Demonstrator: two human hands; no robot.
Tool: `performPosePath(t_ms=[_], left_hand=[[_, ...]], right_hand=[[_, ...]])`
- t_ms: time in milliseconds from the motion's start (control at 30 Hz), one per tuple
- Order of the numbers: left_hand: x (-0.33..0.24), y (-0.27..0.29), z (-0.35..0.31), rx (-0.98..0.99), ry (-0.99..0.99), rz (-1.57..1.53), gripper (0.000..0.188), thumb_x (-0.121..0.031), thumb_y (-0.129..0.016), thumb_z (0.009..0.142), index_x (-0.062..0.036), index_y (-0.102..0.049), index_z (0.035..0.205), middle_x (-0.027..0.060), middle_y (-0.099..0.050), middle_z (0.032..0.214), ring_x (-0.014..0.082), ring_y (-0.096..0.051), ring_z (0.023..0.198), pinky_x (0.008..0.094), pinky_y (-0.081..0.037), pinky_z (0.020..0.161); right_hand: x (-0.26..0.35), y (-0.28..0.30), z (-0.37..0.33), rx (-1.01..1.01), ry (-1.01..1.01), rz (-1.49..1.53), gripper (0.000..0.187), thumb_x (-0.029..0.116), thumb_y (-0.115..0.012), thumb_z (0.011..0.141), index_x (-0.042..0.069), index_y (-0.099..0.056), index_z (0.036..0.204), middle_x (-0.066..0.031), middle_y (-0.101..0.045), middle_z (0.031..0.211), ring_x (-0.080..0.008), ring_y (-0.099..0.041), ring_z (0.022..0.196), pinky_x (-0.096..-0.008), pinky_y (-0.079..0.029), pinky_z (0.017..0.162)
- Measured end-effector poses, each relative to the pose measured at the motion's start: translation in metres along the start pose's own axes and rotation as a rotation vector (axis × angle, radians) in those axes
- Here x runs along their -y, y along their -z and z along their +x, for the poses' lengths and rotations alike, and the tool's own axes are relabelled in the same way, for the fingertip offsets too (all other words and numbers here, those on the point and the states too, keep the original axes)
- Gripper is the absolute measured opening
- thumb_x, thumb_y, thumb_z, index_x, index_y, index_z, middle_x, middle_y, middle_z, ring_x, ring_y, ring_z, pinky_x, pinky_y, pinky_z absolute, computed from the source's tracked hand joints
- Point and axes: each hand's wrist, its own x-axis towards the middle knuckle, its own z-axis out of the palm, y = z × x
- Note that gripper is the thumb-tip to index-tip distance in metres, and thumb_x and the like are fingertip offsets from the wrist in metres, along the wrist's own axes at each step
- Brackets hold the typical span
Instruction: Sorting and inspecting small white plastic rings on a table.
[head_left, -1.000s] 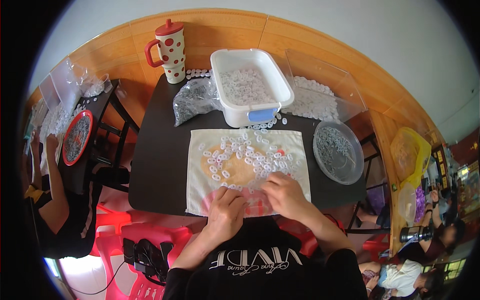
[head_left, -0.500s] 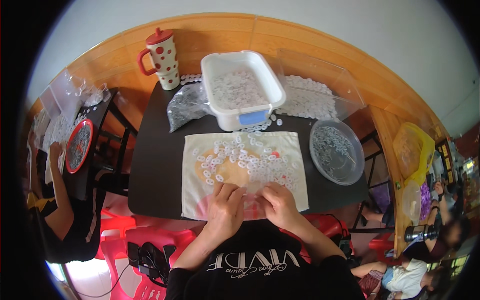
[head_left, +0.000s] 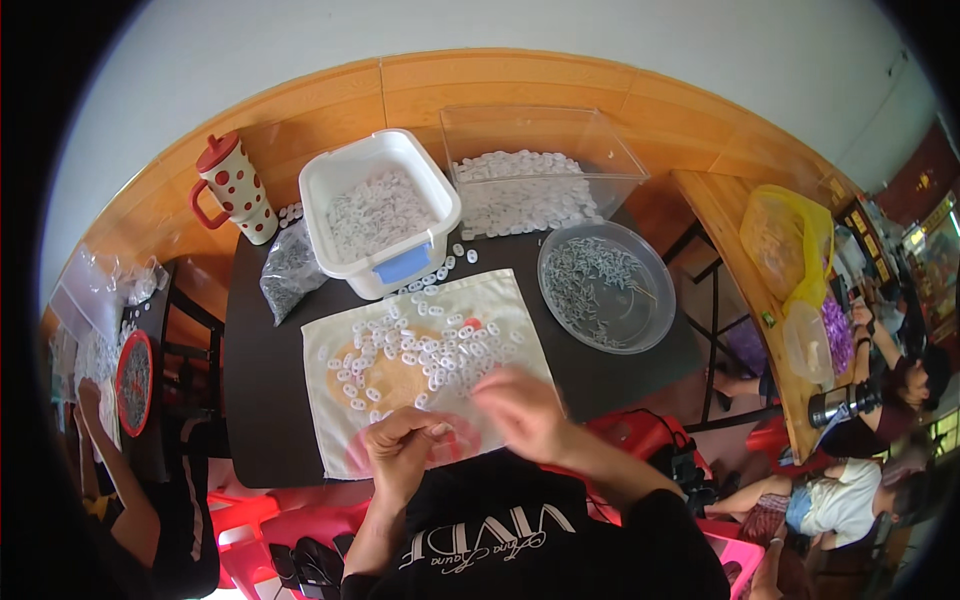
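Note:
Over the near edge of a cream cloth point(head_left: 325, 400) is my left hand point(head_left: 398, 455), its thumb and forefinger pinched together. Whatever sits at those fingertips is small and pale, too small to name. My right hand point(head_left: 525, 415) hovers to the right, above the cloth, its fingers smeared by motion. Small white oval plastic pieces point(head_left: 365, 345) with two holes lie scattered on the cloth, most densely just beyond my right hand. Behind the cloth stands a white tub point(head_left: 452, 205) with a blue latch, full of small pale pieces.
A round clear tray point(head_left: 640, 320) of small grey metal-looking parts stands right. Behind it sits a clear box point(head_left: 610, 165) with white pieces. At left are a bag point(head_left: 288, 265) of grey parts and a dotted tumbler point(head_left: 240, 190). Another person point(head_left: 135, 510) works far left.
My hands were close together over the cloth; now they are apart, the right one raised and moving. The view has turned right, so the table things appear farther left.

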Motion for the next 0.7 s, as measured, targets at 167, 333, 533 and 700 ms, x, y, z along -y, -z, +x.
performPosePath(t_ms=[167, 333, 533, 700], left_hand=[[0.013, 0.011, -0.005, -0.047, 0.109, -0.170, 0.015, 0.013, -0.067, 0.086, 0.0019, -0.072, 0.094, 0.0044, -0.067, 0.082, 0.0082, -0.061, 0.069, 0.0205, -0.047, 0.059], [0.012, 0.002, 0.001, -0.043, -0.001, -0.192, 0.019, 0.016, -0.064, 0.084, 0.0017, -0.071, 0.095, 0.0035, -0.065, 0.088, 0.0070, -0.059, 0.071, 0.0192, -0.046, 0.063], [0.012, 0.002, -0.009, -0.097, 0.172, -0.201, 0.021, 0.016, -0.065, 0.084, 0.0026, -0.069, 0.099, 0.0019, -0.065, 0.087, 0.0073, -0.061, 0.076, 0.0197, -0.047, 0.068], [0.024, 0.005, -0.005, -0.062, 0.134, -0.210, 0.020, 0.014, -0.064, 0.086, 0.0031, -0.069, 0.102, 0.0028, -0.066, 0.091, 0.0083, -0.062, 0.080, 0.0201, -0.047, 0.070]], right_hand=[[-0.056, 0.111, 0.030, -0.054, -0.237, -0.506, 0.012, -0.009, -0.064, 0.081, 0.000, -0.065, 0.089, -0.0153, -0.067, 0.084, -0.0303, -0.068, 0.076, -0.0368, -0.052, 0.066], [-0.111, 0.152, 0.025, 0.258, -0.441, -0.736, 0.017, -0.005, -0.065, 0.079, 0.002, -0.064, 0.094, -0.0151, -0.070, 0.079, -0.0348, -0.069, 0.078, -0.0428, -0.053, 0.067], [-0.115, 0.131, 0.030, 0.459, -0.388, -0.949, 0.018, -0.004, -0.062, 0.076, 0.002, -0.061, 0.093, -0.0187, -0.068, 0.076, -0.0394, -0.068, 0.077, -0.0498, -0.052, 0.071], [-0.114, 0.128, 0.034, 0.612, -0.292, -1.054, 0.025, -0.005, -0.062, 0.070, -0.002, -0.062, 0.094, -0.0221, -0.067, 0.081, -0.0398, -0.067, 0.085, -0.0494, -0.053, 0.075]])
